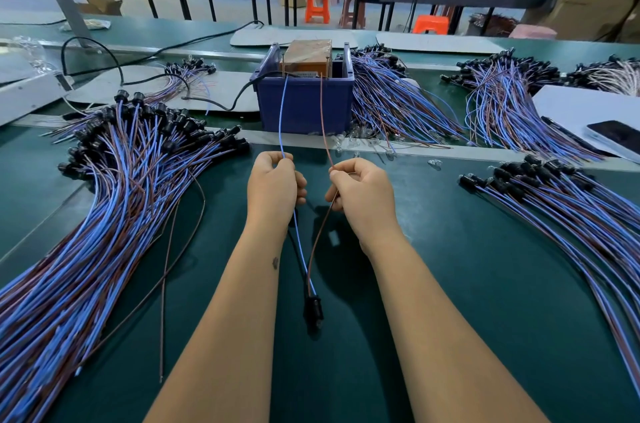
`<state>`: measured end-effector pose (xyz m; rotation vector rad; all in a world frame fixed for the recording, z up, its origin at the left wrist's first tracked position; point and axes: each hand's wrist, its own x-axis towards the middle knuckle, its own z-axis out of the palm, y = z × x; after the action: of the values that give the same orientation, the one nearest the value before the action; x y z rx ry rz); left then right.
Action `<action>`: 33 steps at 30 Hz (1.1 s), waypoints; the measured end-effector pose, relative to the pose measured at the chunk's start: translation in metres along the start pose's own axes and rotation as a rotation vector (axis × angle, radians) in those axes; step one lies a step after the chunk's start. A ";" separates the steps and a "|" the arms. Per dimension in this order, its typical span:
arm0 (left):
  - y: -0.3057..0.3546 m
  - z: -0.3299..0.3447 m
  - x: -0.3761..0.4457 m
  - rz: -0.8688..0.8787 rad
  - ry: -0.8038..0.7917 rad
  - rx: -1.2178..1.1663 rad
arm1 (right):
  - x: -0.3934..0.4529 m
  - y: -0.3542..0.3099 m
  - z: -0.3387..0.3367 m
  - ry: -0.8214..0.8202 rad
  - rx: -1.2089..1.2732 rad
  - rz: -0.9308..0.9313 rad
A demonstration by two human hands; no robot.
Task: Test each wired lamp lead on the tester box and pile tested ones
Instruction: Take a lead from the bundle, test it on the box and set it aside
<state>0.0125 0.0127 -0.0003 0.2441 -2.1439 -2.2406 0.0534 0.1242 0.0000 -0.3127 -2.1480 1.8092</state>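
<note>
One lamp lead has a black socket (313,313) hanging low between my forearms. My left hand (275,187) pinches its blue wire (281,111). My right hand (363,194) pinches its brown wire (322,111). Both wire ends reach up to the top of the tester box (306,57), an orange-brown unit sitting in a blue bin (304,104) at the centre back. A big pile of leads (104,201) fans out on the left. Another pile of leads (561,201) lies on the right.
More bundles (391,100) lie beside and right of the bin. A phone (616,137) rests on a white board at the right edge. A black cable (207,100) runs to the bin from the left. A loose brown wire (164,284) lies near my left forearm.
</note>
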 end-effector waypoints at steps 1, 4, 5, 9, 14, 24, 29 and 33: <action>0.000 0.000 0.000 0.001 0.002 -0.001 | 0.000 0.000 0.000 -0.002 0.004 0.003; 0.000 0.000 0.000 0.011 0.012 -0.007 | -0.001 -0.001 0.000 0.003 0.019 0.010; 0.000 0.000 0.000 0.015 0.017 -0.010 | -0.001 -0.001 0.000 0.006 0.023 0.013; 0.001 -0.002 0.000 0.023 0.042 -0.049 | -0.003 -0.003 0.000 0.005 0.036 0.026; 0.003 -0.003 0.000 0.002 0.081 -0.134 | -0.003 -0.002 0.000 0.003 0.031 0.027; 0.003 -0.006 0.003 -0.017 0.109 -0.184 | -0.001 0.000 0.002 0.004 0.019 0.029; 0.002 -0.007 0.003 -0.019 0.108 -0.189 | -0.001 0.001 0.002 0.007 0.016 0.027; 0.003 -0.008 0.003 -0.023 0.107 -0.195 | -0.001 0.001 0.002 0.007 0.028 0.027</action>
<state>0.0103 0.0044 0.0021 0.3734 -1.8652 -2.3693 0.0536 0.1222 -0.0015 -0.3423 -2.1217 1.8483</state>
